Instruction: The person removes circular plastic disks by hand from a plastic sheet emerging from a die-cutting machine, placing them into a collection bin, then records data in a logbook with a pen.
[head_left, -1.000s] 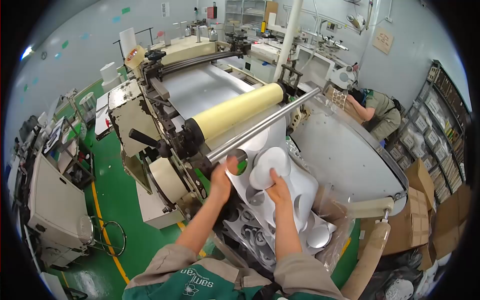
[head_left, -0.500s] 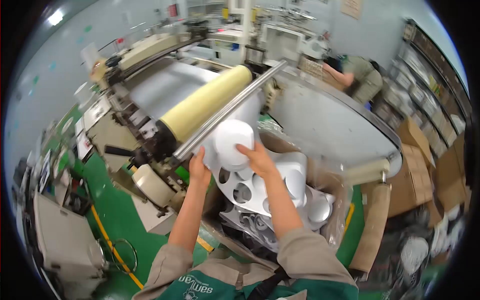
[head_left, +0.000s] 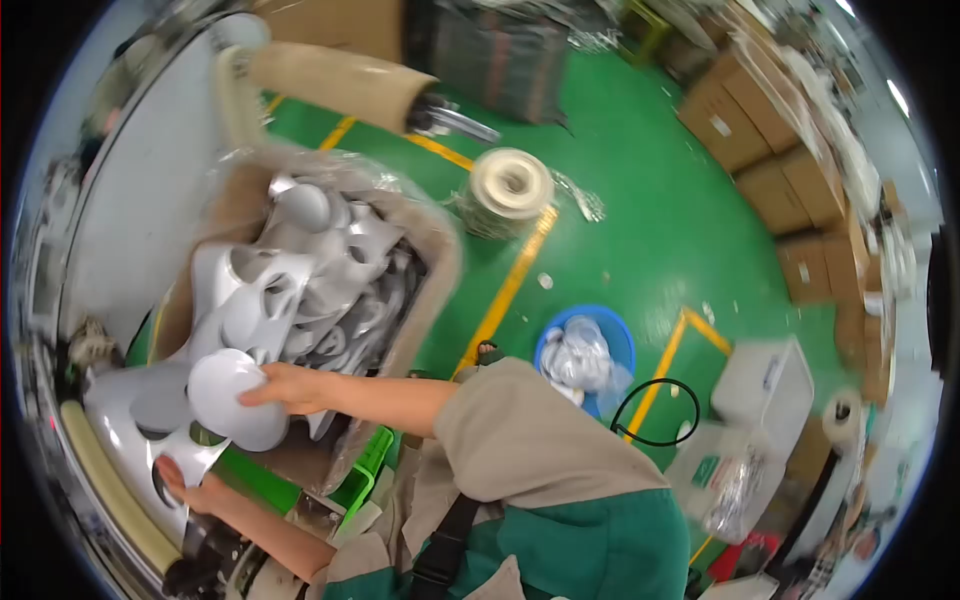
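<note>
Head | right grip (head_left: 285,388): clamped on white discs (head_left: 228,393) | left grip (head_left: 200,492): by sheet (head_left: 110,405), can't tell

White discs (head_left: 222,383) from here: round, smooth, at least two, overlapped and slightly offset, edge pinched in the right hand (head_left: 290,388), held over the sheet (head_left: 112,405). Sheet: white, glossy, curved, big round cut-outs. Left hand (head_left: 192,490) at one cut-out; can't tell if touching.
</note>
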